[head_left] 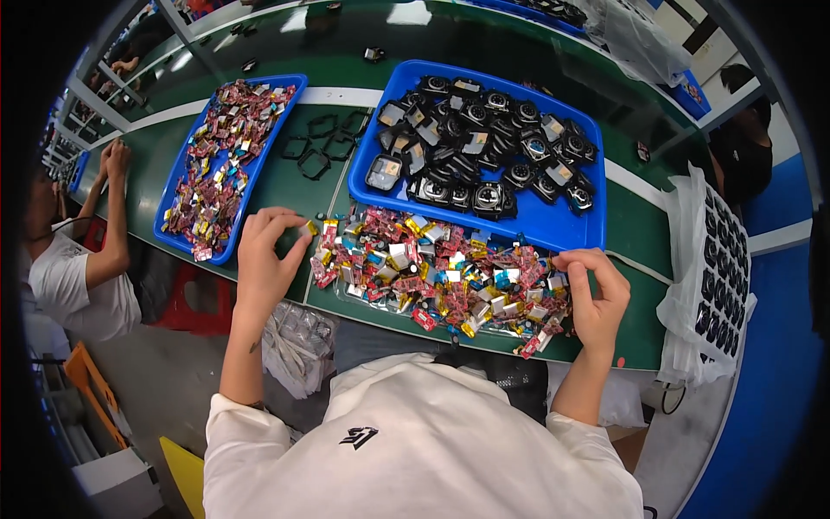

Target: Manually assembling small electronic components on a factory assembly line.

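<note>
A heap of small red circuit boards (450,285) with silver and yellow battery pieces is spread before me on the green bench. At its left end, my left hand (270,251) pinches a small yellow piece (311,228) between thumb and forefinger. My right hand (598,290) is at the heap's right end, close to the tray's near corner. Its thumb and forefinger come together there, and whatever they hold is too small to make out. Just beyond the heap stands a blue tray (540,227) filled with black watch housings (475,143).
Left of the heap, a second blue tray (294,91) holds more red boards. Black empty frames (316,160) lie between the trays. On the right are stacked plastic-wrapped sheets of black parts (713,268). Behind runs a green conveyor (328,56); another person (82,268) sits at left.
</note>
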Tool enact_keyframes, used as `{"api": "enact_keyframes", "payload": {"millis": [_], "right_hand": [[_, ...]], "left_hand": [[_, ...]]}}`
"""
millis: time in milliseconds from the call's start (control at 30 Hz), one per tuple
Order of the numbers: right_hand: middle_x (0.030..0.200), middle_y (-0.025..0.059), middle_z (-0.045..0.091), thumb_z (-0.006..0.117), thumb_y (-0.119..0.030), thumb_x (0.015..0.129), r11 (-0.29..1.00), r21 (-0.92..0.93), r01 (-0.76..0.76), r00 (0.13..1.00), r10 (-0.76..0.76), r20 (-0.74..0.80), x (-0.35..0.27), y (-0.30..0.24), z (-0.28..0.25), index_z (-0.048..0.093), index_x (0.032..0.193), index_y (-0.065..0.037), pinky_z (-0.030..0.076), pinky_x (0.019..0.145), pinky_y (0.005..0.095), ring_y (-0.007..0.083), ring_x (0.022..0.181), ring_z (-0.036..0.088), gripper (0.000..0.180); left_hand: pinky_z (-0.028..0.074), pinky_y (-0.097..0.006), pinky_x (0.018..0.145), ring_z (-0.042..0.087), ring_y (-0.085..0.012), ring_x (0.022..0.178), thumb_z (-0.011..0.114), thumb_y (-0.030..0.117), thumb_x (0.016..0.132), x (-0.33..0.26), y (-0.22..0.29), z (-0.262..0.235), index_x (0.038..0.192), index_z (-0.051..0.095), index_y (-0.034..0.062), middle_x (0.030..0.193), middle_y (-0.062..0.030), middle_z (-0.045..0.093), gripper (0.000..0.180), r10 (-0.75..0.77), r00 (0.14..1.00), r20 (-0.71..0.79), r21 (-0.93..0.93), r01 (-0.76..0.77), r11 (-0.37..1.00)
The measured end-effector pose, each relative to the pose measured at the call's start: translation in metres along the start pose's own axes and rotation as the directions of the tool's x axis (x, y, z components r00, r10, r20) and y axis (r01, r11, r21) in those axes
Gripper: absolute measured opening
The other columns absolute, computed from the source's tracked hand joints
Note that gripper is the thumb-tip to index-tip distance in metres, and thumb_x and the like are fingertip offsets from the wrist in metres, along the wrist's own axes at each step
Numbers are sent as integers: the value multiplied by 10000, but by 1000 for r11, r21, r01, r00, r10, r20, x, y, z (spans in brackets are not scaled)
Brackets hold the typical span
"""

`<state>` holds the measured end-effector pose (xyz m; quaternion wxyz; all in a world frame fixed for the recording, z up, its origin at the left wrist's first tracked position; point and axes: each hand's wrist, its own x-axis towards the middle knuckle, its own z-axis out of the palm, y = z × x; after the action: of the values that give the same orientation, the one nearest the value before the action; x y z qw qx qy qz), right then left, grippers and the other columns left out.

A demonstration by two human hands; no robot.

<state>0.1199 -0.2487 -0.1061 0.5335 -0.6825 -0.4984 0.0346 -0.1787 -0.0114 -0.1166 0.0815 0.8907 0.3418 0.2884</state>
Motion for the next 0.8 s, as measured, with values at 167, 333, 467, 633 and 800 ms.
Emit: {"api": "enact_keyframes", "payload": {"millis": [167, 333, 467, 633, 800], "right_hand": [[803, 108, 672, 622, 8, 818, 999, -8, -33, 998, 32, -61, -4, -3, -2, 659, 853, 32, 470, 671, 269, 180, 742, 622, 56], [815, 111, 675, 672, 99, 701, 990, 3, 144, 982, -142, -120, -2, -32, 12, 671, 869, 6, 481, 678, 297, 217, 745, 635, 191], [989, 108, 644, 687, 81, 680, 927, 167, 336, 937, -347, 39, 9, -54, 36, 669, 993, -36, 466, 724, 320, 234, 823, 617, 335], [958, 89, 660, 721, 39, 683, 926, 338, 168, 982, -186, 23, -1, -49, 43, 707, 921, -41, 441, 671, 290, 184, 780, 619, 251], [831, 102, 685, 727, 28, 723, 873, 485, 50, 964, -168, 204, -5, -47, 33, 689, 896, -5, 448, 699, 256, 146, 760, 633, 180]], "left_hand": [[450, -190, 657, 576, -64, 751, 650, -35, 810, 6, 6, 1, 904, 576, -24, 925, -72, 653, 121, -325, 943, -67, -705, 186, 685], [532, -265, 752, 662, -157, 801, 620, -66, 787, 16, 73, 0, 947, 540, -17, 879, -112, 661, 186, -196, 947, 253, -920, 299, 253], [544, -290, 786, 672, -206, 884, 620, -81, 818, 14, 114, 16, 967, 538, -26, 904, -126, 668, 179, 112, 875, 472, -868, 483, -117], [518, -249, 754, 656, -169, 835, 632, -32, 833, 5, 122, 32, 986, 572, -30, 942, -118, 655, 165, 187, 797, 574, -795, 598, -104], [470, -248, 727, 562, -151, 921, 652, 40, 822, 10, 121, 25, 999, 681, 23, 1067, -124, 578, 181, 221, 969, 112, -930, 24, 367]]}}
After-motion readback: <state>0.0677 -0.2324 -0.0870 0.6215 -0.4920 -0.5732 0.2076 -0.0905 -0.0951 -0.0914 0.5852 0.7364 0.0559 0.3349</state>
